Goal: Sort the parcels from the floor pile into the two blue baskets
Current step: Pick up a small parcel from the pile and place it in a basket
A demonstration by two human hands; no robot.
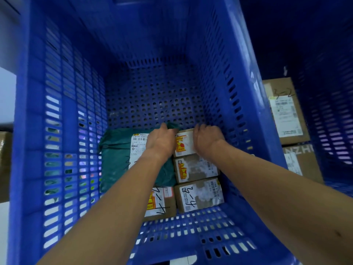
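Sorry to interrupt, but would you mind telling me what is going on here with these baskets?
A person is reaching both arms down into a deep blue basket. The left hand and right hand sit on either side of a small cardboard parcel at the far end of a row of three similar boxes. A green bagged parcel lies beside them, and another box sits nearer the camera. A second basket on the right holds larger cartons.

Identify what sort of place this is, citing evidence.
Probably a parcel sorting depot: a deep blue basket holds labelled cardboard boxes and a green mailer bag; more boxes fill the neighbouring basket.
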